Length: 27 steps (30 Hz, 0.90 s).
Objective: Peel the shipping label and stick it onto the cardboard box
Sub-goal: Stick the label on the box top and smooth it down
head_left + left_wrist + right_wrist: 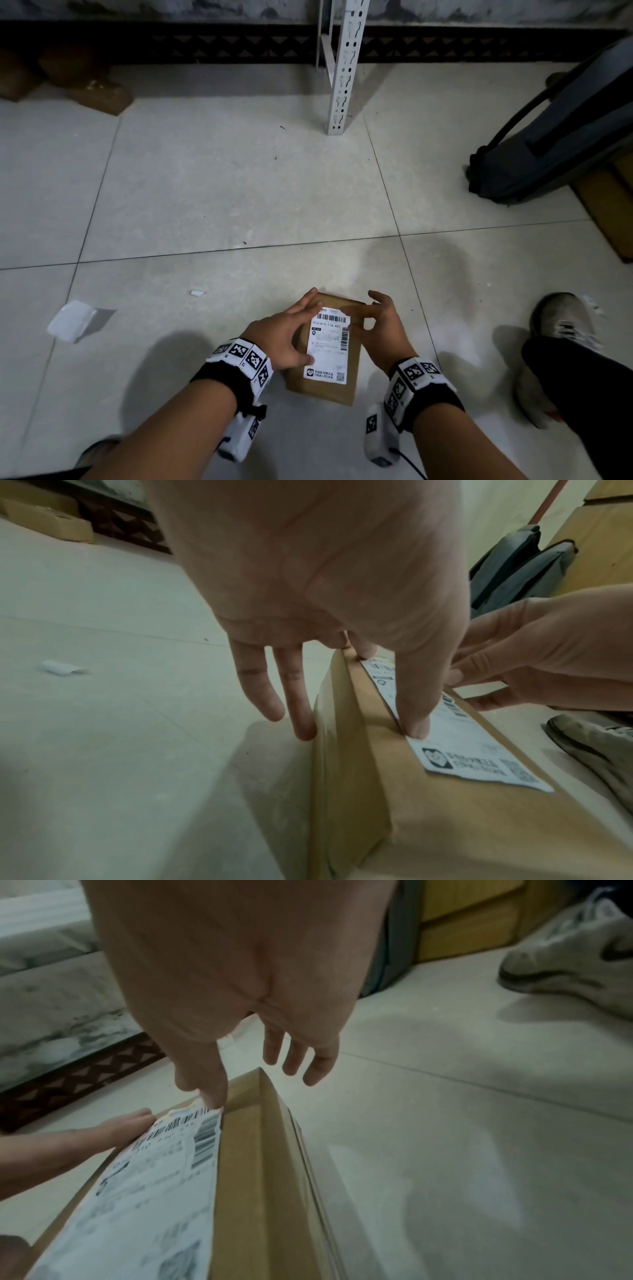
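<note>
**Both hands flat-fingered on label, box on floor**

Left hand [286,334]: fingers straight, spread over the left side of the cardboard box [325,387]. Thumb presses the left edge of the shipping label [328,344] about mid-length; wrist view shows the thumb tip [416,727] right on the label/cardboard boundary. Two fingers hang down past the box's left side; index tip sits at the far left corner of the label. Nothing gripped.

Right hand [378,330]: fingers extended, relaxed. Wrist view puts the thumb tip on the far right corner of the label [147,1191], by the barcode. Other fingers float off past the far right corner of the box [260,1177], not touching it. Nothing gripped either.

Label lies along the box top, long axis matching the box, barcode end away from the person, logo and QR code at the near end. Near end looks flat against the cardboard; far end partly hidden by fingers.

Box rests flat on the pale tiled floor [205,205].

Around it:
- white backing sheet [72,320] on the floor to the left, well apart; small white scrap [197,293] nearer
- grey shoe [561,322] on the right
- dark bag [548,137] far right, leaning
- white perforated shelf upright [342,68] straight ahead
- brown packages [99,92] far left by the wall
</note>
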Motion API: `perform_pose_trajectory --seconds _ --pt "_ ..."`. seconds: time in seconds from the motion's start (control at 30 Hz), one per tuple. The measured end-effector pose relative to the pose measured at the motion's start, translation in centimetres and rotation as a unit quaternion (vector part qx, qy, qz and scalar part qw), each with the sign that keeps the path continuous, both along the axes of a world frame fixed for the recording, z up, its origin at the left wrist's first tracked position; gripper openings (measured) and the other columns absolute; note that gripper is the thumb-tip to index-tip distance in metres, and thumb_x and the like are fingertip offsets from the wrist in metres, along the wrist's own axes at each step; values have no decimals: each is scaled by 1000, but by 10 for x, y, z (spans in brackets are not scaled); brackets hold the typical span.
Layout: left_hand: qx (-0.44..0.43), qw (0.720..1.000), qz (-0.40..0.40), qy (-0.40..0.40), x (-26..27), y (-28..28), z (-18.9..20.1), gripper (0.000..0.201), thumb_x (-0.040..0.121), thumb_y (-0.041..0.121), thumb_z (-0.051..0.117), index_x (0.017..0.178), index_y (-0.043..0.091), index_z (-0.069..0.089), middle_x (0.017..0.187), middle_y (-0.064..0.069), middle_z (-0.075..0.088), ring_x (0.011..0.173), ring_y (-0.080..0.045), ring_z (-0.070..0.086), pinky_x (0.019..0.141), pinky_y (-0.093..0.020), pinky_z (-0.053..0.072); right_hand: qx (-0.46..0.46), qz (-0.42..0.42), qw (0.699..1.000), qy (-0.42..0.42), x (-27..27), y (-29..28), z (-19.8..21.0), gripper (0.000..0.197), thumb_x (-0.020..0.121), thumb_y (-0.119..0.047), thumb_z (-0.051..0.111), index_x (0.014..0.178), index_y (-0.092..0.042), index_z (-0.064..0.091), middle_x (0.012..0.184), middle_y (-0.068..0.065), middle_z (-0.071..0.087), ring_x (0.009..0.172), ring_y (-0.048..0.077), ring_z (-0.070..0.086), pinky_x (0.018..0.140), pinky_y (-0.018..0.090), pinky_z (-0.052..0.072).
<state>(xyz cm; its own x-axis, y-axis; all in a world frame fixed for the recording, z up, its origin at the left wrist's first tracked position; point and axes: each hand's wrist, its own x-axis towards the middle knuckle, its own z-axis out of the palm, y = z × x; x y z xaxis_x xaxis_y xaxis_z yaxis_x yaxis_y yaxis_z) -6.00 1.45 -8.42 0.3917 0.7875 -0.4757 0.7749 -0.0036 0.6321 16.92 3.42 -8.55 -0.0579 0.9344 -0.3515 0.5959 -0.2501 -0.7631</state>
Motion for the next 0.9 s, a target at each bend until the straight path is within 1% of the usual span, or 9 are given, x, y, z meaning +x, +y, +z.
perform_pose_trajectory --seconds 0.23,0.33,0.4,0.47,0.5,0.57,0.63,0.73,0.9 --pt "1 1000 0 12 1 0 4 110 70 44 80 156 51 11 147 54 -22 144 2 36 103 -31 51 25 -41 999 25 0 -6 1 41 83 4 73 69 -35 74 145 3 46 131 24 50 96 28 44" --pt "4 1000 -1 21 2 -1 5 110 70 45 79 156 51 11 146 54 -22 143 3 37 104 -31 51 26 -53 998 37 2 -3 6 40 81 20 60 69 -13 79 142 6 48 124 22 55 87 11 45" --pt "3 1000 -5 29 2 0 4 110 71 45 79 157 50 10 147 53 -24 143 2 37 105 -32 50 8 -32 998 54 1 -1 10 35 80 25 53 76 1 79 146 9 45 109 6 57 76 2 46" --pt "-1 999 -15 38 3 1 3 107 75 44 77 158 47 9 148 50 -27 144 1 36 105 -32 50 -13 -4 998 54 -2 -2 8 46 85 14 58 76 -23 82 155 6 35 120 11 53 87 13 53" --pt "1 999 -19 42 4 1 2 102 79 43 74 159 45 10 149 47 -28 145 0 35 106 -32 49 -16 23 999 22 -3 -3 6 50 87 4 63 75 -42 79 160 4 30 133 20 47 101 28 52" --pt "18 998 -22 56 8 1 2 89 88 43 65 160 41 12 153 42 -28 144 -2 39 104 -32 50 -37 85 993 -69 -2 -7 3 40 85 -19 72 86 -59 71 166 5 20 146 29 34 115 51 36" --pt "35 997 -16 73 10 0 3 79 93 45 58 159 42 14 155 40 -26 141 -4 44 101 -33 52 -62 98 988 -106 -1 -10 6 34 82 -31 76 108 -51 71 169 6 10 147 31 33 117 53 32" --pt "42 995 -15 91 10 -1 5 78 92 51 56 158 47 14 154 42 -25 139 -5 47 98 -34 54 -80 122 980 -136 1 -9 13 53 77 -33 80 125 -49 64 170 5 -2 147 31 35 118 50 31" --pt "34 992 -28 119 10 1 13 85 86 57 60 157 50 12 153 43 -26 138 -6 47 100 -34 52 -117 175 956 -203 4 -14 16 102 69 -50 82 151 -54 21 168 15 -12 148 35 30 122 50 23"
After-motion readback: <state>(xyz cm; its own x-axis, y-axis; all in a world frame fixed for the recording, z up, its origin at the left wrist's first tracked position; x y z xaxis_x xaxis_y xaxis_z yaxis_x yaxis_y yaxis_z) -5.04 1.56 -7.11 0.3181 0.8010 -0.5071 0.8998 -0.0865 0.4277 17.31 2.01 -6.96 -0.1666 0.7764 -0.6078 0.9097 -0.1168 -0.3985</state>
